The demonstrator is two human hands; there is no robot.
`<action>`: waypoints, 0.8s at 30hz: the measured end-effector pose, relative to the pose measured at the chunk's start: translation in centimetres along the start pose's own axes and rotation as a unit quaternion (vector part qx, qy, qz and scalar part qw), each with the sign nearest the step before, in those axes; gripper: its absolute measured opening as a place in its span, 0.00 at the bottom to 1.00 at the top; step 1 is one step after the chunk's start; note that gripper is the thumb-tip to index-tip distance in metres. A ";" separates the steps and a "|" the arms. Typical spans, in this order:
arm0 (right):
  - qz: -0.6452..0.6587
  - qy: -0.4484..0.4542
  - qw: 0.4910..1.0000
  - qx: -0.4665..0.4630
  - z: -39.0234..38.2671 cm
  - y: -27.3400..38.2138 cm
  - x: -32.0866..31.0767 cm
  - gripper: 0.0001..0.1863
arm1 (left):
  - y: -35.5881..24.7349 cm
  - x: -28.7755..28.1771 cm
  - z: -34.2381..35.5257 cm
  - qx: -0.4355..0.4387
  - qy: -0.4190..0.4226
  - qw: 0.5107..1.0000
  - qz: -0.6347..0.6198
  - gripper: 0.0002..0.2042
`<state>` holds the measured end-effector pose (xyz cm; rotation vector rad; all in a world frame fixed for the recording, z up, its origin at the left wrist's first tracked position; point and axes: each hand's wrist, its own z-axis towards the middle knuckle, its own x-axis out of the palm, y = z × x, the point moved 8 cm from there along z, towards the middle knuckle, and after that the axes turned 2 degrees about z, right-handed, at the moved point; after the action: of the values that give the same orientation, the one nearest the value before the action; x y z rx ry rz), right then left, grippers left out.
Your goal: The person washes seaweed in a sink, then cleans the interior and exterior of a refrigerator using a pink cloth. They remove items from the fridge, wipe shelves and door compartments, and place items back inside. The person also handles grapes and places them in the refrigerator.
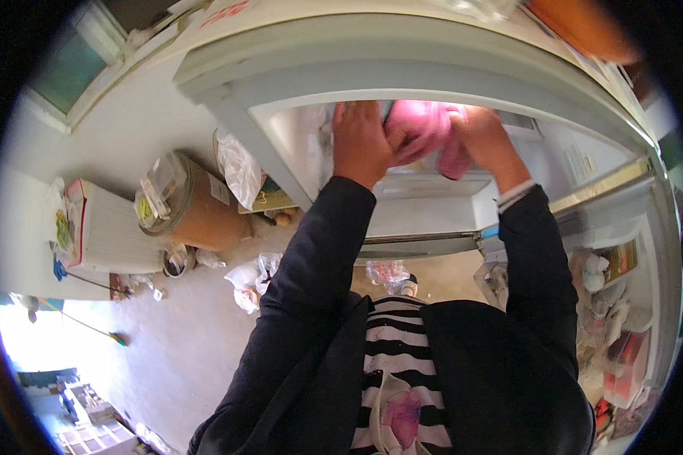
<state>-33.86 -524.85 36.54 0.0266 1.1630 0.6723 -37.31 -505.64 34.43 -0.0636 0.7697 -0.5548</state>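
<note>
- Cloth (421,129), pink, bunched, a bit blurred: at one o'clock, just inside the opening of the refrigerator (402,64), between the two hands.
- Step in hand, by the look of it: wiping the interior, or refolding the cloth between wipes; can't tell which.
- Next move probably calls for a firm hold on the cloth, folded to a flat pad, then even pressure on an inside surface, knuckles clear of the rim.
- Right hand (487,138), two o'clock: fingers curled round the cloth's right side, gripping it; fingertips partly hidden.
- Left hand (360,145), twelve o'clock: fingers fairly straight, pointing up; thumb side at the cloth's left edge. Pinching or only touching: can't tell.
- Door (666,250), three o'clock: stands wide, bags (613,296) on its shelves.
- Brown drum (212,212), between nine and ten o'clock: well apart from both hands.
</note>
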 end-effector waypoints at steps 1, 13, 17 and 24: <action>-0.040 -0.069 0.997 -0.021 -0.3 -1.1 -0.8 0.13 | -0.5 0.5 -0.4 0.007 0.002 0.999 0.041 0.31; 0.118 0.012 0.981 0.155 7.0 -6.5 2.6 0.51 | -0.6 1.5 -1.0 -0.022 -0.064 0.998 0.014 0.31; 0.053 0.052 0.983 0.167 10.1 -5.7 3.4 0.50 | 0.3 1.5 -0.7 -0.038 -0.037 0.998 -0.033 0.30; 0.048 0.125 0.990 0.042 11.8 -4.4 5.6 0.41 | -0.4 1.1 -0.8 -0.015 -0.048 0.999 0.021 0.31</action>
<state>-20.49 -521.87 35.20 0.0716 1.4387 0.7260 -37.42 -506.39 33.24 -0.1014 0.6842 -0.4975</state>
